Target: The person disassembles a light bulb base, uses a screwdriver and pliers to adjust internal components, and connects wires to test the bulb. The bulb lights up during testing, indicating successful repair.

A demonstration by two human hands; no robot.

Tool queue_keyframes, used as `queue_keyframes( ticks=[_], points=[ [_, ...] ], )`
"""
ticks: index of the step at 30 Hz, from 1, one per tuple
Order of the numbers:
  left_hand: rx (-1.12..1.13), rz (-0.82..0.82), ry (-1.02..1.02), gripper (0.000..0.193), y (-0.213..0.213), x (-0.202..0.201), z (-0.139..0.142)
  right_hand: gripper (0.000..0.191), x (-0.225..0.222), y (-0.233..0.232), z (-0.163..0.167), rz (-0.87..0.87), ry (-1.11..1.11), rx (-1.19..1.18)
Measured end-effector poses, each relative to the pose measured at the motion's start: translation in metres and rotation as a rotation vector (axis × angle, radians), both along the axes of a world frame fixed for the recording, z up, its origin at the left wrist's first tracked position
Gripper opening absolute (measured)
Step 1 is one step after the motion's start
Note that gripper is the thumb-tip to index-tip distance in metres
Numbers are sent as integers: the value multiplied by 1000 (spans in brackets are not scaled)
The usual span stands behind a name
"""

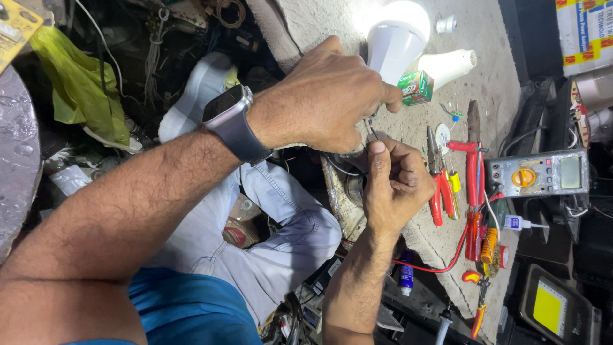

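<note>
the left hand (pixel 325 102) and right hand (pixel 396 182) are meeting fingertip to fingertip, pinching a thin wire (pixel 371 131) over the workbench (pixel 491 76), bulb housing (pixel 396 38) waiting at twelve o'clock, pliers (pixel 440 185) lying at three o'clock.

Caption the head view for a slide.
Both hands, left and right, pinch a thin wire over a workbench beside pliers.
</note>
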State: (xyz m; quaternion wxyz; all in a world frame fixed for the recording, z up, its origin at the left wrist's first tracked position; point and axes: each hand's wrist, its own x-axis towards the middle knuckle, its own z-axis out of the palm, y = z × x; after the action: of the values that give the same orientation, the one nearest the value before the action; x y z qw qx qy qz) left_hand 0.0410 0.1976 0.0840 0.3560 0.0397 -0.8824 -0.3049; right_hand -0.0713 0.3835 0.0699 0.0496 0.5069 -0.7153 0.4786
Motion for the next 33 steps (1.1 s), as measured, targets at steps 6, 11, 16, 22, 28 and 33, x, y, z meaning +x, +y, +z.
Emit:
queue_keyframes(
  ticks=[6,11,16,22,28,33],
  points=[
    [15,2,-18,50,1,-1,1,15,-2,1,2,-44,32,65],
    [15,-2,51,48,1,0,0,16,-3,1,0,-10,-29,23],
    [20,3,3,47,2,0,0,16,-4,1,0,-17,-7,28],
    [18,4,34,47,1,1,0,16,-3,0,0,-15,17,23],
    [27,-2,2,47,1,0,0,16,-4,-1,-1,-3,-28,7],
    [22,-1,21,47,0,1,0,15,-4,-1,-1,-27,-44,23]
  ],
)
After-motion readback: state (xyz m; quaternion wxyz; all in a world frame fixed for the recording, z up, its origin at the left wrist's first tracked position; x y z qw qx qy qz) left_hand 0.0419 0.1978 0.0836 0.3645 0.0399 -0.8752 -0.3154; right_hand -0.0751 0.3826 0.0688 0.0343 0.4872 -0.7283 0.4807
